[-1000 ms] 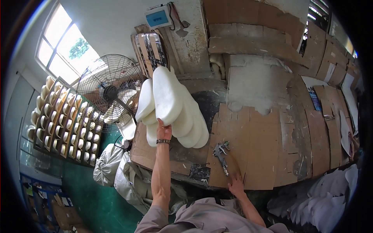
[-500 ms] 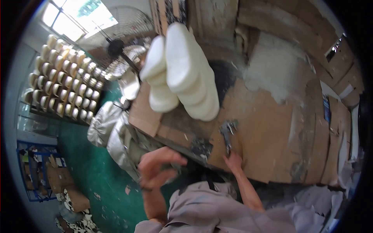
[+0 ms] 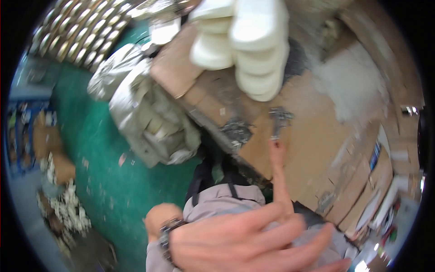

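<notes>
My right hand (image 3: 277, 152) reaches onto the cardboard-covered table (image 3: 312, 158), its fingers closed at the handle end of a metal spray gun (image 3: 280, 119). The gun lies against the cardboard with its head pointing away from me. Close to the camera, my left hand (image 3: 244, 238) is raised with fingers spread and nothing visible in it. A dark metal wristwatch (image 3: 166, 238) circles that wrist. Beyond the gun stand two stacks of smooth, white, rounded pieces (image 3: 260, 59), cut off by the top edge of the picture. Motion blur softens the gun and my fingers.
Grey-white sacks (image 3: 152, 122) slump beside the table's left edge, over a green floor (image 3: 104, 149). A rack of pale rounded pieces (image 3: 86, 31) stands at far left. Below a blue frame (image 3: 18, 136) lie scraps (image 3: 68, 204). Cardboard pieces (image 3: 362, 190) lean at the right.
My left hand has come up close to the camera and swung right, its curled fingers now spread. The view has tipped downward. My right hand stays at the gun's handle end.
</notes>
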Demonstrator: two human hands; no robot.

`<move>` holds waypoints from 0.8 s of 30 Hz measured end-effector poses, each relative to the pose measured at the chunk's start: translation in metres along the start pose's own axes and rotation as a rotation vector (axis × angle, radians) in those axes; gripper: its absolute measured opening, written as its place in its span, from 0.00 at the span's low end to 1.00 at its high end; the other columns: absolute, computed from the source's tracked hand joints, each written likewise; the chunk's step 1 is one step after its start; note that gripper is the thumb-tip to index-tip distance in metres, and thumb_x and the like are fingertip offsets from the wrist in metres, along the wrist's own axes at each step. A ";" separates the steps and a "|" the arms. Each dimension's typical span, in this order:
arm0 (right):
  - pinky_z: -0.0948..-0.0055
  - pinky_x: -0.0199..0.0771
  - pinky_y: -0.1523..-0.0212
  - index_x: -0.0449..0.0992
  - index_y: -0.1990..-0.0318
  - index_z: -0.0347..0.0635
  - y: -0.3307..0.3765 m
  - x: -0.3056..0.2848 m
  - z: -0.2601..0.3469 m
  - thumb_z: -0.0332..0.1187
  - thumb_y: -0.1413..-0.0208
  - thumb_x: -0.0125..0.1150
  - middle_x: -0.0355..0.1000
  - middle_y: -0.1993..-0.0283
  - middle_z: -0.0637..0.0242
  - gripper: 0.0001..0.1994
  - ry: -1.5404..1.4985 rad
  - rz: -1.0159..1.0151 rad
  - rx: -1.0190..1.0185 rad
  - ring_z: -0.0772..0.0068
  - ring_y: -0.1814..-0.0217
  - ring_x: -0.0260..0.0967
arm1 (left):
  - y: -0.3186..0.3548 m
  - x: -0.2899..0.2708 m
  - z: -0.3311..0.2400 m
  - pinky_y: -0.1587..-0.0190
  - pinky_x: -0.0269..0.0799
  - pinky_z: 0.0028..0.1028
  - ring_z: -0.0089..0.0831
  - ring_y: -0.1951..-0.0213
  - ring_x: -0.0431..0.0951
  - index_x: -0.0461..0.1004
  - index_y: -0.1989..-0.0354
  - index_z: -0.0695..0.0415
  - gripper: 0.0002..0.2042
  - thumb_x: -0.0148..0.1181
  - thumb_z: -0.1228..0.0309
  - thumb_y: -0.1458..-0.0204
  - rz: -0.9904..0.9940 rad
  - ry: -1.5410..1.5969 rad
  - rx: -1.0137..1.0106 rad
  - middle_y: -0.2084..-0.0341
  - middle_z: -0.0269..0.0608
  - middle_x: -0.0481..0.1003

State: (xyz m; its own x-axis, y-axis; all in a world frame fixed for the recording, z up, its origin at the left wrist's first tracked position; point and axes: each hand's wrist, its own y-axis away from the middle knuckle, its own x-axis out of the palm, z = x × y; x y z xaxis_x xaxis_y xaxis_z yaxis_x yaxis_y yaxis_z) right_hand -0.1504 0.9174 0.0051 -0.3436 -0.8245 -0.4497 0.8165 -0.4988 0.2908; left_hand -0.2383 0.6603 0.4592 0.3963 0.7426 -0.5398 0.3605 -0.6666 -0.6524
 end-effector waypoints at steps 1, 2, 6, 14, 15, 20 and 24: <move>0.73 0.59 0.72 0.75 0.70 0.39 -0.013 -0.003 -0.016 0.42 0.41 0.63 0.63 0.77 0.77 0.15 0.017 -0.045 -0.018 0.82 0.72 0.57 | 0.004 -0.001 -0.013 0.69 0.70 0.24 0.26 0.70 0.70 0.75 0.46 0.51 0.19 0.61 0.62 0.47 -0.001 -0.049 -0.047 0.68 0.34 0.74; 0.73 0.59 0.70 0.74 0.70 0.38 -0.011 0.002 0.000 0.43 0.40 0.61 0.63 0.76 0.77 0.16 -0.022 -0.081 -0.015 0.81 0.71 0.57 | 0.017 0.002 -0.020 0.69 0.67 0.24 0.27 0.71 0.70 0.73 0.46 0.53 0.21 0.61 0.61 0.48 0.004 0.023 -0.127 0.69 0.34 0.72; 0.68 0.62 0.69 0.73 0.70 0.33 -0.024 0.022 0.013 0.49 0.39 0.58 0.65 0.77 0.68 0.22 0.143 -0.184 -0.106 0.73 0.71 0.60 | 0.025 0.005 -0.042 0.66 0.64 0.24 0.28 0.68 0.72 0.66 0.48 0.59 0.24 0.60 0.59 0.50 -0.014 -0.005 0.054 0.70 0.33 0.69; 0.49 0.72 0.61 0.79 0.62 0.33 -0.002 0.053 0.031 0.47 0.41 0.56 0.77 0.64 0.43 0.20 0.769 -0.002 -0.203 0.42 0.59 0.76 | 0.110 -0.069 -0.089 0.59 0.66 0.29 0.30 0.62 0.70 0.62 0.37 0.56 0.25 0.49 0.66 0.44 0.470 0.141 0.039 0.68 0.34 0.66; 0.50 0.73 0.59 0.78 0.62 0.33 0.012 0.064 0.035 0.44 0.42 0.57 0.78 0.63 0.45 0.19 0.800 -0.013 -0.179 0.42 0.58 0.76 | 0.112 -0.113 -0.088 0.58 0.66 0.29 0.30 0.62 0.69 0.62 0.36 0.56 0.24 0.47 0.67 0.43 0.863 0.261 0.009 0.69 0.33 0.65; 0.50 0.74 0.58 0.78 0.62 0.34 0.060 0.093 0.060 0.40 0.46 0.60 0.78 0.64 0.49 0.16 0.823 -0.138 -0.135 0.42 0.59 0.76 | 0.244 -0.127 -0.128 0.44 0.65 0.40 0.34 0.53 0.72 0.59 0.32 0.57 0.32 0.52 0.58 0.46 -0.165 0.060 0.110 0.56 0.43 0.71; 0.51 0.74 0.56 0.79 0.60 0.35 0.106 0.158 0.065 0.40 0.49 0.60 0.78 0.64 0.48 0.17 0.651 0.074 -0.190 0.44 0.58 0.76 | 0.335 -0.211 -0.157 0.40 0.59 0.50 0.39 0.48 0.73 0.63 0.38 0.58 0.26 0.50 0.56 0.40 0.052 0.169 0.095 0.53 0.46 0.74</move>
State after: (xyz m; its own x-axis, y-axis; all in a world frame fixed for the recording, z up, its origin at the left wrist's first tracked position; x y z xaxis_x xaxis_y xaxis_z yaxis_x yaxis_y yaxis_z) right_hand -0.1485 0.7172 0.0198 0.0168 -0.4960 -0.8682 0.9148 -0.3428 0.2135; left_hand -0.0688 0.2700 0.4383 0.5510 0.6807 -0.4827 0.2577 -0.6889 -0.6775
